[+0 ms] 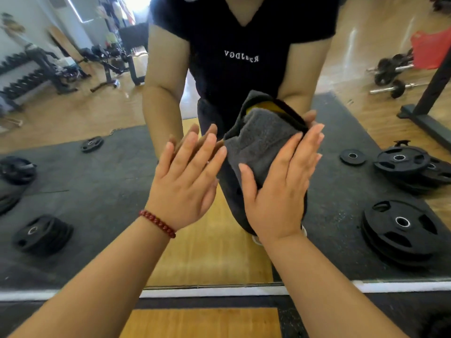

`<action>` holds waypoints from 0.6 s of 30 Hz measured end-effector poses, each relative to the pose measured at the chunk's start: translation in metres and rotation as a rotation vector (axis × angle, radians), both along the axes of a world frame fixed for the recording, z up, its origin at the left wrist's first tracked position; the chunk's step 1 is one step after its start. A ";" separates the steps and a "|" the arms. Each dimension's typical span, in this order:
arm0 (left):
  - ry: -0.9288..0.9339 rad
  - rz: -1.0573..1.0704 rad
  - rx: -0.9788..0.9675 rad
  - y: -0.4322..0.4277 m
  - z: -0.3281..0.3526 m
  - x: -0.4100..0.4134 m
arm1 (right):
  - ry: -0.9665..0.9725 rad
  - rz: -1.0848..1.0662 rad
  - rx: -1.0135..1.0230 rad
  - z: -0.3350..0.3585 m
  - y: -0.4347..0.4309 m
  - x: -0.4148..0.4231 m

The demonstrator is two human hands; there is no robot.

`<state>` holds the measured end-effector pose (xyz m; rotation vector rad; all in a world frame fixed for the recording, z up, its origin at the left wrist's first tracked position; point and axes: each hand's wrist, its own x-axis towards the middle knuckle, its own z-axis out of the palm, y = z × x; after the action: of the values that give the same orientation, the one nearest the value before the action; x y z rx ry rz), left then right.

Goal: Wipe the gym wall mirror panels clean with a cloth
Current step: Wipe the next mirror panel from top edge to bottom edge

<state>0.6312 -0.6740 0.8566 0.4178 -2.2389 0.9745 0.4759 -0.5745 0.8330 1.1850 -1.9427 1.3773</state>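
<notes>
Hands: right hand [275,189] is pressing grey cloth [263,140] flat against mirror [97,179], fingers straight | left hand [185,184] is hovering beside, fingers spread, holding nothing

At frame centre I see the cloth [262,142] against the mirror [102,172], right hand [280,189] on it, left hand [185,184] just left.

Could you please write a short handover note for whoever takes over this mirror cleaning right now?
Left hand: open, fingers straight, at the mirror, holding nothing.
Right hand: flat, fingers straight, pressing the grey cloth against the glass; no curled grip.
Cloth: folded, a yellow side showing at its top edge.
Done: cannot tell how much of the panel is wiped.
Left: continue wiping this panel, then the others.
</notes>
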 end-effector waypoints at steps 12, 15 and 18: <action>0.041 0.045 -0.170 -0.016 -0.008 -0.010 | 0.350 -0.032 -0.019 0.003 -0.013 -0.001; 0.071 0.022 -0.149 -0.015 -0.008 -0.010 | 0.323 -0.028 -0.077 0.009 -0.019 0.012; 0.076 -0.010 -0.125 -0.014 -0.008 -0.009 | 0.334 -0.047 -0.108 0.001 -0.029 0.009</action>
<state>0.6225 -0.6881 0.8487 0.3812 -2.0973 1.0687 0.4849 -0.6034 0.8342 1.2209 -1.6331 1.1596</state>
